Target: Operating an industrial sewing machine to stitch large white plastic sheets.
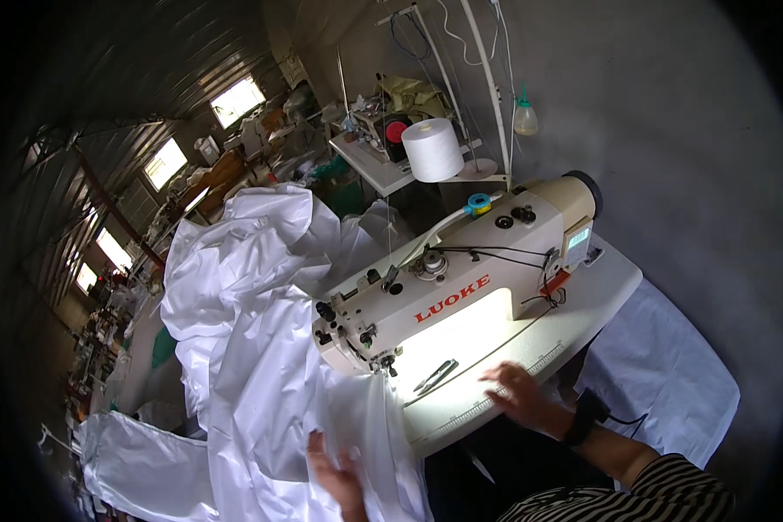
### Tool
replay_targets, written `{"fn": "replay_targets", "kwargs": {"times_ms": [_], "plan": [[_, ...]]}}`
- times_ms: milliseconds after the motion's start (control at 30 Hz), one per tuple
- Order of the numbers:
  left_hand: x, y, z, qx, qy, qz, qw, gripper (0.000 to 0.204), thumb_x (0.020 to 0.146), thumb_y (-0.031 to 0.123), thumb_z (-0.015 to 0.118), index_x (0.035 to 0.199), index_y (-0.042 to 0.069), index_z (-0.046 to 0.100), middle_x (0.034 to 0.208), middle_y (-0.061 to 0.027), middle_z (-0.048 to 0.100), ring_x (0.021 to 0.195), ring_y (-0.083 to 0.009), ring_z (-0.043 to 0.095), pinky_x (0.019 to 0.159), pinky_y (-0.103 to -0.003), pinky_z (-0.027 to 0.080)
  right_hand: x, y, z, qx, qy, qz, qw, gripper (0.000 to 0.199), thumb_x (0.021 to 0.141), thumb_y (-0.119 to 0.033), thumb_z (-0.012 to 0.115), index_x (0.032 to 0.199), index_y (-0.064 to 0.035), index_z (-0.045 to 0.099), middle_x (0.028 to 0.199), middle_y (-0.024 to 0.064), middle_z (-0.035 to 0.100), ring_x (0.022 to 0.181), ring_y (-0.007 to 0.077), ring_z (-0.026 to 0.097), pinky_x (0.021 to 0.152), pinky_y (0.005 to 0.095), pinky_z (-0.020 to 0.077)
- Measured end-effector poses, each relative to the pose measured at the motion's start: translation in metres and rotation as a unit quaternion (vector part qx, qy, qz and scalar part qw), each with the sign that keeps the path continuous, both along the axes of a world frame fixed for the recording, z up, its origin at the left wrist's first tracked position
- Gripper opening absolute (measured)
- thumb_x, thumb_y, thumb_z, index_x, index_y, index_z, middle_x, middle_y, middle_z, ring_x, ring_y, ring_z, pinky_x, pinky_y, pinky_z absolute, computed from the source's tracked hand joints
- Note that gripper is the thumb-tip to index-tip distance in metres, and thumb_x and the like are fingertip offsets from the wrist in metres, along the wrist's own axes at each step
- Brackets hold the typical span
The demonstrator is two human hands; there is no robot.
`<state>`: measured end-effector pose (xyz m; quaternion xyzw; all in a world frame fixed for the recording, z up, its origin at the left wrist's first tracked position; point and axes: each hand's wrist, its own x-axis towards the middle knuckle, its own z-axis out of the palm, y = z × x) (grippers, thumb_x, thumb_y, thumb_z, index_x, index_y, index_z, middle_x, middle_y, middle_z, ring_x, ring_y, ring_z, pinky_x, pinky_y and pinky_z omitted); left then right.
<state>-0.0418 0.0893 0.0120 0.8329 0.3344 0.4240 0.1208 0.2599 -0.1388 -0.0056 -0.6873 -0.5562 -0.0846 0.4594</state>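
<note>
A dim workshop with a grey wall [679, 130] and small bright windows [237, 102] surrounds a lit white surface [605, 283]. The cloth [252, 348], white and slightly glossy, lies in a large crumpled heap left of the sewing machine [487, 252], its right part reaching in close to the needle; whether the foot presses on it, I cannot tell. The left hand [337, 474] is over the lower folds, fingers spread apart, with no clear pinch. The right hand [528, 402] is at the front edge of the surface, fingers loosely open and visibly gripping nothing. Snips [437, 376] lie between it and the needle. The heap's weight could drag the cloth askew, since no firm hold shows, and a loose fold could slip under the needle and get caught. A sideways sweep of the right hand could knock the snips into the cloth. Farther out, a thread cone [433, 150] stands behind the machine, a bottle [525, 118] hangs by the wall, and another white sheet [665, 374] hangs at the right.
</note>
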Motion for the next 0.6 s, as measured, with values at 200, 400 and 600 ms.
{"fn": "replay_targets", "kwargs": {"times_ms": [200, 400, 600], "plan": [[0.076, -0.083, -0.024, -0.009, 0.153, -0.106, 0.983, 0.045, 0.081, 0.014, 0.069, 0.123, 0.003, 0.058, 0.130, -0.0175, 0.057, 0.122, -0.0373, 0.053, 0.107, -0.050, 0.037, -0.081, 0.043, -0.013, -0.060, -0.077, 0.164, 0.982, 0.039, 0.092, -0.028, 0.064, 0.125, -0.0091, 0.057, 0.128, 0.0091, 0.059, 0.123, 0.0220, 0.054, 0.110, 0.0436, 0.0369], [0.044, -0.053, -0.027, -0.071, 0.010, 0.020, 0.997, 0.023, 0.077, -0.002, 0.065, 0.099, 0.001, 0.067, 0.101, -0.0172, 0.064, 0.093, -0.0364, 0.063, 0.081, -0.043, 0.051, -0.025, 0.039, -0.016, -0.062, -0.039, -0.046, 0.996, 0.034, 0.086, -0.023, 0.068, 0.117, -0.0114, 0.064, 0.112, 0.0052, 0.065, 0.102, 0.0227, 0.060, 0.091, 0.0379, 0.0454], [0.040, -0.027, -0.026, -0.037, 0.109, 0.000, 0.993, 0.011, 0.080, 0.014, 0.066, 0.081, 0.003, 0.065, 0.078, -0.0148, 0.065, 0.069, -0.0358, 0.062, 0.064, -0.046, 0.050, 0.036, 0.013, -0.013, -0.083, -0.089, -0.134, 0.983, 0.016, 0.087, -0.024, 0.067, 0.089, -0.0084, 0.066, 0.087, 0.0061, 0.063, 0.082, 0.0212, 0.065, 0.075, 0.0329, 0.0521]]}}
